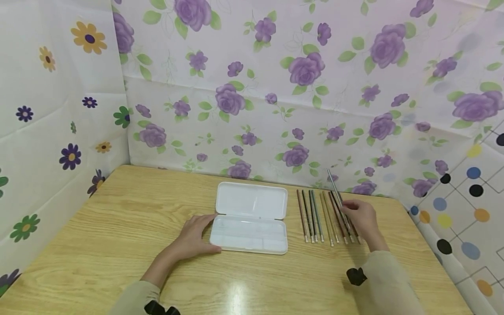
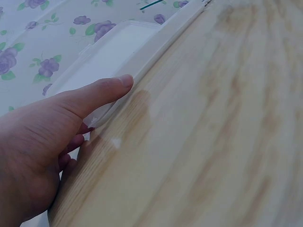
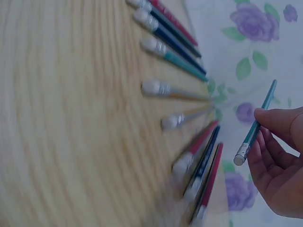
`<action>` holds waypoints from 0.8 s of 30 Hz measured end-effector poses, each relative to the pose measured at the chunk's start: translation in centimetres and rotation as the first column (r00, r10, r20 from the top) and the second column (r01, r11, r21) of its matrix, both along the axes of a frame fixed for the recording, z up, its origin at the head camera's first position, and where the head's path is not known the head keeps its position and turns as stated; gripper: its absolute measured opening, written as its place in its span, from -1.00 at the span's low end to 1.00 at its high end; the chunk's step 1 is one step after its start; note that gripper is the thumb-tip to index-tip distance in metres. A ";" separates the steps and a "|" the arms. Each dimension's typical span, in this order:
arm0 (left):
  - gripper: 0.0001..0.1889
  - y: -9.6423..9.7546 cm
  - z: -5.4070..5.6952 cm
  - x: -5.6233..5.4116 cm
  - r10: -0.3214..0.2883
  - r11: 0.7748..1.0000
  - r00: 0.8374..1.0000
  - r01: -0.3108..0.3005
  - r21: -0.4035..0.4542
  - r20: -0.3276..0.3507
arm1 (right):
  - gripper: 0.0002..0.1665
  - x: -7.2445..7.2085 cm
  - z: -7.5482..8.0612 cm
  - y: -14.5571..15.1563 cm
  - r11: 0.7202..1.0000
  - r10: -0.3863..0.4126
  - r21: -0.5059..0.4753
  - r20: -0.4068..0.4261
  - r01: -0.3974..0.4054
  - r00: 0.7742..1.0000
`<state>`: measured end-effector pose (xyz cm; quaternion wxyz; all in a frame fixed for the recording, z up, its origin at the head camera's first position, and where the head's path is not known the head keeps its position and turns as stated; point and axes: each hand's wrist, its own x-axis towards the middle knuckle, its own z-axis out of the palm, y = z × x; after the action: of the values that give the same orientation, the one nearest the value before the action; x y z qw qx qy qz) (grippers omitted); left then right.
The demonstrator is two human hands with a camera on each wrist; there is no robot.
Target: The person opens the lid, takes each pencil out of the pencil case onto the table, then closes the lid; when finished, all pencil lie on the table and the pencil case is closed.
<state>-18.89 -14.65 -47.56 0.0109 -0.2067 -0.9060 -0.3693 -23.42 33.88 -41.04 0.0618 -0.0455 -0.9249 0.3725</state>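
A white plastic pencil case (image 1: 249,251) lies unfolded on the wooden table, its lid (image 1: 252,199) laid back toward the wall. My left hand (image 1: 193,238) grips the case's left end, thumb at the front corner and forefinger near the hinge. In the left wrist view the thumb (image 2: 106,92) presses along the case's edge. My right hand (image 1: 360,216) pinches a teal pencil (image 3: 260,119) between thumb and fingers, with its eraser end pointing down. It is held above the right end of a row of pencils (image 1: 313,214).
The row holds several red, dark, teal and yellowish pencils, eraser ends toward me. Behind the wooden table (image 1: 118,227) hangs a flowered cloth (image 1: 252,118). More patterned cloth (image 1: 460,218) borders the right side.
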 end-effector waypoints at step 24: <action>0.03 0.1 0.3 0.2 0.005 1.000 1.000 -0.005 -0.004 0.013 | -0.62 1.9 -3.8 6.7 0.987 -0.096 0.137 0.066 0.086 0.993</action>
<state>-18.71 -14.52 -47.24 0.0056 -0.2023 -0.9072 -0.3688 -21.54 40.60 -44.84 0.0483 -0.0970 -0.9463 0.3045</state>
